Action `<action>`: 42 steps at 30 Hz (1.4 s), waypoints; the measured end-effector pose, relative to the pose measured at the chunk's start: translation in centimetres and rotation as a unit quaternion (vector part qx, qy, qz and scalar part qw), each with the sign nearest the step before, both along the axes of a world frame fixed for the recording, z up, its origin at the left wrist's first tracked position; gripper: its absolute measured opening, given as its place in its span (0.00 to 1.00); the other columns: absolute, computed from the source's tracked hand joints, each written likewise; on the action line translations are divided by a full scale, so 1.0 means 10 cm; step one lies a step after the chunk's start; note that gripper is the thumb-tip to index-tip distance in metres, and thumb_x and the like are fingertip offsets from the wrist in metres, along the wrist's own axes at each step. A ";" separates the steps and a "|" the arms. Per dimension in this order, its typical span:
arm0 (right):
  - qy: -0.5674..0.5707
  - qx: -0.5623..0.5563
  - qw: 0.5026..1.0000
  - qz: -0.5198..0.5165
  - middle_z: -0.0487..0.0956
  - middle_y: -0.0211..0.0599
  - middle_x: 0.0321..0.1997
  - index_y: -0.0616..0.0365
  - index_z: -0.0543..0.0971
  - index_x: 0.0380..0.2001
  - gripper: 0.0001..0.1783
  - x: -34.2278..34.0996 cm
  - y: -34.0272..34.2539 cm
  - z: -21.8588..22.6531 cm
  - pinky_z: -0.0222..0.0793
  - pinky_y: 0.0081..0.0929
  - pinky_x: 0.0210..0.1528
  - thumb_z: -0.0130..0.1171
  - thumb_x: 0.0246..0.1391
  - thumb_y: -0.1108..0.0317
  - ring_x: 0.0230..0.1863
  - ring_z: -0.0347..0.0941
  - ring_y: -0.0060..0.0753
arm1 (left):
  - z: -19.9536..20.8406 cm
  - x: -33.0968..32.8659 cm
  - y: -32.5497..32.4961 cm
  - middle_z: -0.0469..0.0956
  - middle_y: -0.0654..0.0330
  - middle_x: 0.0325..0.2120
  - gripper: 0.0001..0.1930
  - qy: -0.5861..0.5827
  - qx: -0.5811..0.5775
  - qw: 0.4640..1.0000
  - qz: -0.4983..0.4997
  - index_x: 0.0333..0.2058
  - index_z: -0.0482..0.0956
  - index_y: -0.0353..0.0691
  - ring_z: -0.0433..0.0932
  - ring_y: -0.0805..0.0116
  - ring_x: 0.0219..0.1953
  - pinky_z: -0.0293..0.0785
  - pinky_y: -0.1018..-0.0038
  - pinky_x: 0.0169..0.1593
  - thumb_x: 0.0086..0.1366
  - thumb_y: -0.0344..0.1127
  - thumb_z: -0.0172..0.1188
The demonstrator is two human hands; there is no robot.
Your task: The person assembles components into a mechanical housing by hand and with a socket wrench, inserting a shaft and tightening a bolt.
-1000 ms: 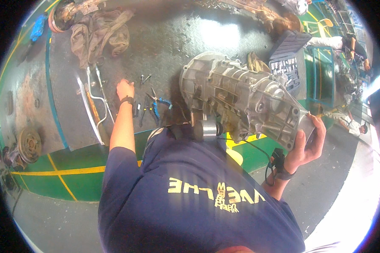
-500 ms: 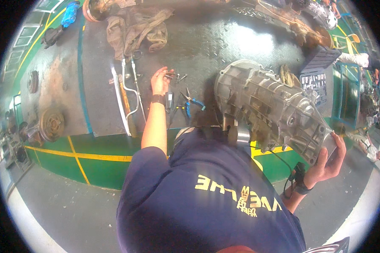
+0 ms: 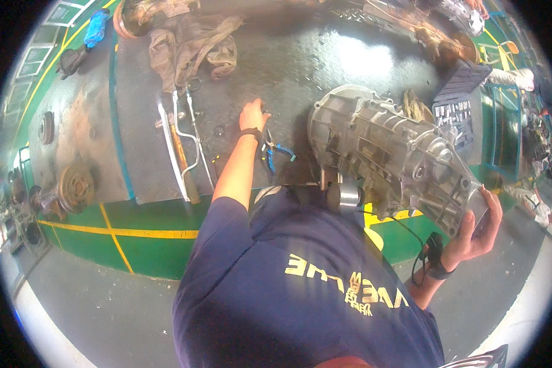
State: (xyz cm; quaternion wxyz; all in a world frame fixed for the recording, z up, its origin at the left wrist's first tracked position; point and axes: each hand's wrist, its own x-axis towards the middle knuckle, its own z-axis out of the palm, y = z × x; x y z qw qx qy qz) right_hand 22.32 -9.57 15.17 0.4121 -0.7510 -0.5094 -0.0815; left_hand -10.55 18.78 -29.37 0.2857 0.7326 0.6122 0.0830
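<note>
My left hand is over the bench with its fingers curled downward. Whatever the fingertips pinch is hidden beneath the hand. Just nearer to me lie pliers with blue handles, spread apart. A large grey metal gearbox lies on the right side of the bench, its wide bell-shaped end toward the left. My right hand grips the narrow end of this gearbox, thumb on one side and fingers around the other.
Left of my arm lie metal rods and a wooden-handled tool. A crumpled brown cloth lies beyond them. An open socket set case stands behind the gearbox. Hub-like parts sit at far left. A silver cylinder is beside my body.
My left hand has shifted right and closed downward over the spot where small bolts lay; it was palm-up with bolts at its fingers. My right hand stays on the gearbox.
</note>
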 end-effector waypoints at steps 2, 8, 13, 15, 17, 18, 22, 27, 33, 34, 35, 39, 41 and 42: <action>0.002 0.001 1.000 -0.005 0.81 0.51 0.57 0.73 0.79 0.55 0.26 -0.02 0.02 0.00 0.63 0.44 0.70 0.63 0.56 0.67 0.61 0.74 0.47 | -0.03 0.03 0.01 0.84 0.41 0.43 0.21 0.011 -0.039 0.998 -0.042 0.45 0.81 0.36 0.84 0.41 0.47 0.80 0.52 0.50 0.57 0.40 0.77; 0.008 -0.002 1.000 -0.019 0.80 0.51 0.55 0.70 0.79 0.54 0.28 0.02 0.00 0.00 0.67 0.43 0.65 0.68 0.50 0.67 0.58 0.75 0.47 | 0.01 0.15 -0.12 0.83 0.37 0.43 0.14 0.082 -0.071 0.993 -0.048 0.46 0.78 0.33 0.84 0.36 0.46 0.81 0.46 0.49 0.67 0.36 0.65; 0.017 0.009 1.000 -0.005 0.80 0.52 0.55 0.70 0.79 0.53 0.28 0.01 0.01 0.00 0.67 0.43 0.65 0.68 0.50 0.66 0.58 0.75 0.48 | 0.45 0.36 -0.15 0.86 0.46 0.43 0.16 -0.111 -0.019 0.994 -0.012 0.49 0.82 0.35 0.86 0.50 0.46 0.82 0.58 0.49 0.64 0.35 0.69; 0.020 0.011 1.000 -0.017 0.80 0.52 0.55 0.70 0.79 0.53 0.28 -0.02 0.00 0.01 0.67 0.43 0.65 0.68 0.50 0.66 0.58 0.75 0.48 | 0.96 0.57 -0.19 0.87 0.53 0.41 0.14 -0.304 -0.020 0.952 0.010 0.45 0.85 0.37 0.86 0.62 0.44 0.81 0.66 0.47 0.62 0.34 0.73; 0.031 0.016 0.999 -0.022 0.80 0.52 0.55 0.71 0.79 0.54 0.28 -0.03 0.01 0.01 0.67 0.43 0.65 0.69 0.51 0.65 0.59 0.74 0.48 | 1.33 0.76 -0.28 0.88 0.59 0.40 0.13 -0.405 -0.030 0.914 -0.018 0.43 0.86 0.38 0.84 0.71 0.42 0.79 0.71 0.45 0.61 0.34 0.74; 0.032 0.016 0.999 -0.023 0.80 0.52 0.55 0.71 0.79 0.54 0.28 -0.02 0.01 0.01 0.67 0.43 0.65 0.69 0.51 0.65 0.59 0.74 0.48 | 1.39 0.85 -0.32 0.88 0.62 0.40 0.13 -0.465 -0.038 0.883 -0.045 0.43 0.87 0.39 0.83 0.74 0.41 0.78 0.72 0.45 0.60 0.34 0.75; 0.030 0.016 0.999 -0.008 0.80 0.52 0.56 0.71 0.79 0.54 0.29 0.02 -0.01 -0.01 0.67 0.42 0.65 0.70 0.52 0.63 0.59 0.75 0.47 | 2.15 1.05 -0.52 0.88 0.62 0.41 0.13 -0.470 -0.117 0.868 -0.111 0.42 0.87 0.40 0.85 0.70 0.41 0.78 0.71 0.45 0.59 0.35 0.75; 0.041 0.026 0.999 -0.011 0.80 0.52 0.56 0.71 0.79 0.54 0.29 0.00 0.02 -0.01 0.68 0.41 0.64 0.70 0.52 0.63 0.59 0.75 0.47 | 2.14 1.22 -0.53 0.87 0.59 0.41 0.14 -0.428 0.038 0.867 -0.253 0.44 0.86 0.42 0.85 0.67 0.36 0.78 0.73 0.38 0.59 0.33 0.74; 0.031 0.027 0.999 0.001 0.80 0.52 0.56 0.71 0.79 0.55 0.29 0.02 0.01 -0.01 0.67 0.41 0.65 0.70 0.52 0.64 0.59 0.75 0.47 | 2.21 1.25 -0.47 0.87 0.56 0.41 0.12 -0.399 0.122 0.843 -0.339 0.44 0.86 0.40 0.86 0.55 0.41 0.82 0.65 0.45 0.61 0.30 0.70; 0.025 0.023 0.999 0.000 0.80 0.53 0.56 0.71 0.79 0.55 0.29 0.02 0.00 -0.01 0.67 0.41 0.65 0.70 0.52 0.64 0.59 0.75 0.47 | 2.23 1.25 -0.46 0.86 0.56 0.41 0.12 -0.386 0.115 0.843 -0.357 0.44 0.86 0.40 0.86 0.53 0.43 0.82 0.64 0.46 0.61 0.30 0.69; 0.020 0.019 1.000 -0.001 0.80 0.53 0.56 0.71 0.79 0.55 0.29 0.03 0.00 -0.01 0.67 0.41 0.65 0.70 0.52 0.64 0.59 0.75 0.47 | 2.25 1.26 -0.45 0.86 0.56 0.41 0.12 -0.386 0.115 0.843 -0.357 0.44 0.86 0.40 0.86 0.53 0.43 0.82 0.64 0.46 0.61 0.30 0.69; 0.022 0.013 1.000 -0.004 0.80 0.53 0.56 0.71 0.79 0.55 0.29 0.02 0.00 0.01 0.67 0.42 0.65 0.70 0.52 0.63 0.59 0.75 0.47 | 2.29 1.27 -0.46 0.86 0.56 0.41 0.13 -0.362 0.123 0.833 -0.399 0.45 0.85 0.42 0.85 0.54 0.42 0.82 0.64 0.46 0.61 0.31 0.69; 0.023 0.018 1.000 -0.011 0.80 0.53 0.56 0.70 0.80 0.54 0.30 0.01 0.00 0.01 0.67 0.42 0.65 0.70 0.52 0.63 0.58 0.75 0.48 | 2.29 1.28 -0.46 0.85 0.56 0.41 0.14 -0.362 0.120 0.829 -0.409 0.46 0.85 0.43 0.85 0.55 0.42 0.82 0.63 0.45 0.60 0.31 0.69; 0.023 0.019 1.000 -0.010 0.80 0.53 0.56 0.70 0.80 0.54 0.30 0.02 0.00 -0.01 0.67 0.42 0.65 0.70 0.52 0.63 0.58 0.75 0.48 | 2.29 1.27 -0.46 0.85 0.57 0.42 0.14 -0.348 0.128 0.834 -0.409 0.46 0.85 0.43 0.85 0.55 0.41 0.82 0.63 0.45 0.60 0.31 0.69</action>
